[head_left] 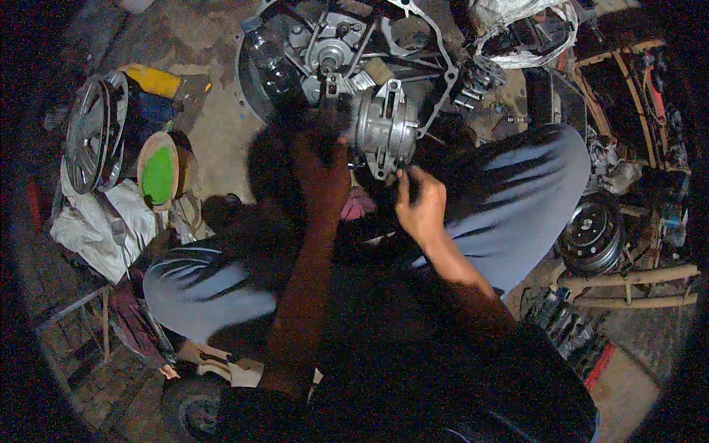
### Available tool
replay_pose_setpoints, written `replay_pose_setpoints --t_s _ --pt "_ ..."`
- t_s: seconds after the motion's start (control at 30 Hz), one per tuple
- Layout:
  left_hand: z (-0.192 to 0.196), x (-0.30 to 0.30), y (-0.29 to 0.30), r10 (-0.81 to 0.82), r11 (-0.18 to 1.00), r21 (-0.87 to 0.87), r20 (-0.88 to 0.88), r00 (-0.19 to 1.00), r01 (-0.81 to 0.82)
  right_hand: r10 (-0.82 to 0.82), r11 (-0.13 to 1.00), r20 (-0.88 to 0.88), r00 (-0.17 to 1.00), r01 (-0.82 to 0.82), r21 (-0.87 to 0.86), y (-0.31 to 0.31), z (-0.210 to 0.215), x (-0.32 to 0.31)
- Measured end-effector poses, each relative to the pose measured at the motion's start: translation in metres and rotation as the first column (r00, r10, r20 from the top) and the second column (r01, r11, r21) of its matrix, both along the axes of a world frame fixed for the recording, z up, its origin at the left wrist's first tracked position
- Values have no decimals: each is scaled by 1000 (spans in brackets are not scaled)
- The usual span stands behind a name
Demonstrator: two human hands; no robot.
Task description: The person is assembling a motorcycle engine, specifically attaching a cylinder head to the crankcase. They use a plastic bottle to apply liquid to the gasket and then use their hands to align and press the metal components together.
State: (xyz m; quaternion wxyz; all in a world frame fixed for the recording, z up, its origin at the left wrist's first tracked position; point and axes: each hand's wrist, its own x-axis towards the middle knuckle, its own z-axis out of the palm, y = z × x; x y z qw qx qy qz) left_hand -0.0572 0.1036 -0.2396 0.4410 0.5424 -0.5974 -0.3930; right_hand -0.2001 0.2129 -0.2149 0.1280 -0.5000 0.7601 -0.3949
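Observation:
A round silver metal housing (385,129) with slotted ears stands tilted in front of me, at the near edge of a large open metal casing (446,63). My right hand (425,199) is closed, thumb and fingers bent against the housing's lower right side. Deep shadow covers my left hand (325,173), just left of the housing. Its fingers look curled round something dark below a small upright metal piece (331,85), but I cannot make out what they hold. Inside the casing, a round metal hub (329,53) shows beyond my left hand.
On the left stand a spoked wheel (90,136), a green-bottomed bowl (157,175) and a crumpled pale sack (111,221). To the right lie small metal parts (473,85), a dark wheel rim (591,232) and a wooden frame (631,288). My bent knees flank the work.

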Motion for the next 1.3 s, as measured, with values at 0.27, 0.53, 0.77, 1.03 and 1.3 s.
replay_pose_setpoints --t_s 0.27,0.53,0.77,1.03,1.3 --pt "-4 1 6 25 999 -28 154 988 -21 -35 998 -26 999 36 58 -4 -1 -3" --pt "5 -1 6 -14 1000 -13 63 998 15 -63 997 -69 996 66 39 -1 3 1" --pt "3 -4 8 35 994 99 11 999 -36 -60 997 28 998 58 43 -4 6 -2" --pt "-2 -1 11 55 997 44 151 987 -62 -50 991 61 997 42 123 -2 2 -1" --pt "-4 0 5 33 998 47 91 995 -37 -47 990 115 992 31 138 0 12 0"
